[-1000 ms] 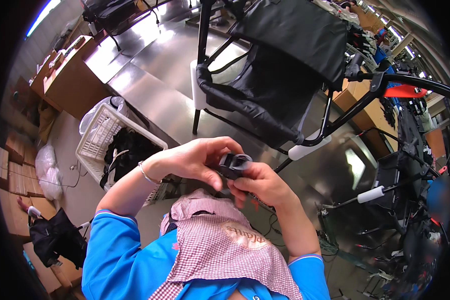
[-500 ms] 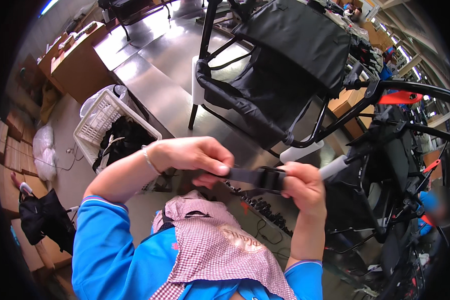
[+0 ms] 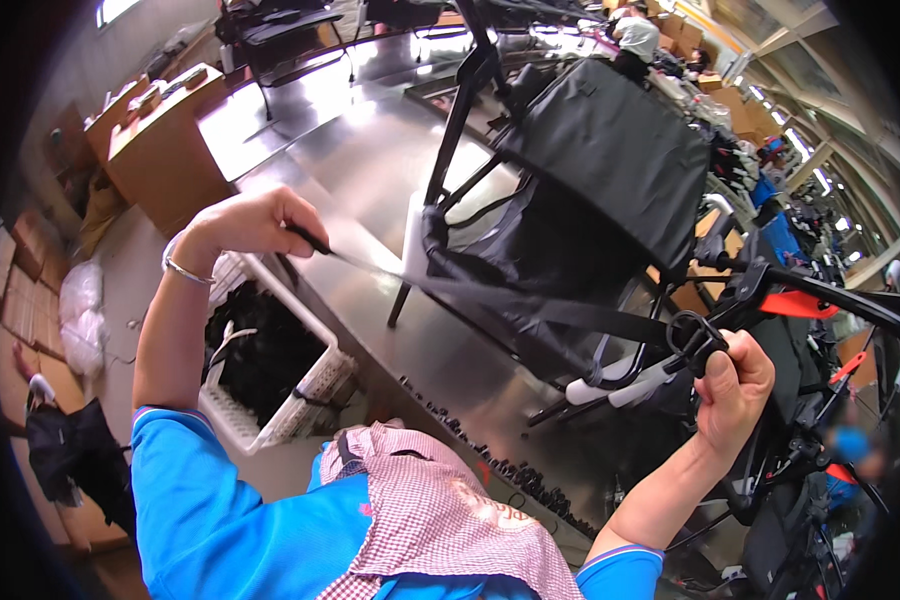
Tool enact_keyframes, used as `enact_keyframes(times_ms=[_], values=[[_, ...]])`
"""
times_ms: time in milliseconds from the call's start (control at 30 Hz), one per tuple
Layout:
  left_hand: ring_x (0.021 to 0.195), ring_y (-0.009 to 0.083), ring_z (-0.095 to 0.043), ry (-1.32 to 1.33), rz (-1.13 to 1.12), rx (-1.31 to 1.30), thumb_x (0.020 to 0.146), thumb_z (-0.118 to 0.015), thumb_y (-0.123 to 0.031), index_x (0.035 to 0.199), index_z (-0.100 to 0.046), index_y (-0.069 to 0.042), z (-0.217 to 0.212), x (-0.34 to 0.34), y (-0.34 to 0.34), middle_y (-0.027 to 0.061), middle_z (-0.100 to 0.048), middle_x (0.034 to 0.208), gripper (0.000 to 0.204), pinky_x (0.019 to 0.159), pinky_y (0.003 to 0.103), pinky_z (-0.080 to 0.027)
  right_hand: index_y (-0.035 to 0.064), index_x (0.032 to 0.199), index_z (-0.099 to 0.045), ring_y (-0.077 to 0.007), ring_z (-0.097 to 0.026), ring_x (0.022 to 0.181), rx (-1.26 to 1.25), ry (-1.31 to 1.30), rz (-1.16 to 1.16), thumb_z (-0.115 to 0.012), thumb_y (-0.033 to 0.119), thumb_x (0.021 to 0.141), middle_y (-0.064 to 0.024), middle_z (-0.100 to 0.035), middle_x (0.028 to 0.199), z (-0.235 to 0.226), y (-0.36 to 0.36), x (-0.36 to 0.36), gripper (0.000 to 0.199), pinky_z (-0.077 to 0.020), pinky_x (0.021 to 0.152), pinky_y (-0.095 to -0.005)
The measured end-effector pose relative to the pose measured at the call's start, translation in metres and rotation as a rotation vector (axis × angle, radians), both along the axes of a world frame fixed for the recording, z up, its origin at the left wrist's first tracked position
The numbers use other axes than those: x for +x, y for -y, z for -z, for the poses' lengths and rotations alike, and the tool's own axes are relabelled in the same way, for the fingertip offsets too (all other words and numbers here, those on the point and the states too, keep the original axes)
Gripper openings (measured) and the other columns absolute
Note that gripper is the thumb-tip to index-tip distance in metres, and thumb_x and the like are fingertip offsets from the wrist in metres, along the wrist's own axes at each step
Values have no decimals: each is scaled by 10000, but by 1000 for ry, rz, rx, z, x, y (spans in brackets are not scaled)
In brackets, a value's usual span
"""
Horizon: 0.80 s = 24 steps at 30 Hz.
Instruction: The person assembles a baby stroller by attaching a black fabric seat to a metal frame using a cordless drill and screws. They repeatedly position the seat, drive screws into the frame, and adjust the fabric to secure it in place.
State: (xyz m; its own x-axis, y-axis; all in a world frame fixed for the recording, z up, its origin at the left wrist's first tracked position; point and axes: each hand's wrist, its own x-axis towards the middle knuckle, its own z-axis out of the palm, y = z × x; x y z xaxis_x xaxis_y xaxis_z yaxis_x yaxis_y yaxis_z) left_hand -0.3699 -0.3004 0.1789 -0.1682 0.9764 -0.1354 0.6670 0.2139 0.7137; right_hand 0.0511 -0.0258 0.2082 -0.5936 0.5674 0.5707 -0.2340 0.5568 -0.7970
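Observation:
A black webbing strap [image 3: 610,319] is stretched between my two hands, in front of a black fabric seat on a tubular frame [image 3: 610,150]. My left hand [image 3: 255,228], with a bracelet at the wrist, pinches the strap's dark end above the white crate. Out to the right, my right hand [image 3: 735,395] is closed on a black plastic buckle [image 3: 692,340] at the strap's other end. The strap's middle is blurred by motion. Part of the buckle is hidden behind my right fingers.
The seat frame stands on a shiny metal table [image 3: 350,180]. Left of it are a white plastic crate [image 3: 305,395] holding black items and a cardboard box [image 3: 165,170]. Small black parts [image 3: 520,475] line the near edge. More black frames with orange parts [image 3: 800,304] crowd the right.
My hands have moved apart, the left up and leftward, the right rightward. The strap, bunched between them before, is now drawn out long. The view has shifted slightly.

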Motion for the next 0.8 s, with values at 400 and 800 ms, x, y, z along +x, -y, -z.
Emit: enact_keyframes(times_ms=[400, 800], values=[[481, 78, -464, 927, 655, 144, 935, -595, -310, 897, -613, 33, -6, 118, -175, -16, -459, 538, 345, 530, 255, -441, 17, 696, -590, -33, -385, 574, -118, 274, -286, -701, 269, 849, 46, -450, 637, -43, -16, -58, 316, -276, 513, -220], [470, 76, -491, 300, -33, -54, 855, -601, -101, 781, -668, -9, 5, -72, -54, -4, -519, 541, 135, 449, 225, -391, -1, 701, -529, -25, -419, 583, 159, 517, 600, -735, 45, 753, 29, -492, 609, -25, -15, -8, 218, -337, 523, -207]])
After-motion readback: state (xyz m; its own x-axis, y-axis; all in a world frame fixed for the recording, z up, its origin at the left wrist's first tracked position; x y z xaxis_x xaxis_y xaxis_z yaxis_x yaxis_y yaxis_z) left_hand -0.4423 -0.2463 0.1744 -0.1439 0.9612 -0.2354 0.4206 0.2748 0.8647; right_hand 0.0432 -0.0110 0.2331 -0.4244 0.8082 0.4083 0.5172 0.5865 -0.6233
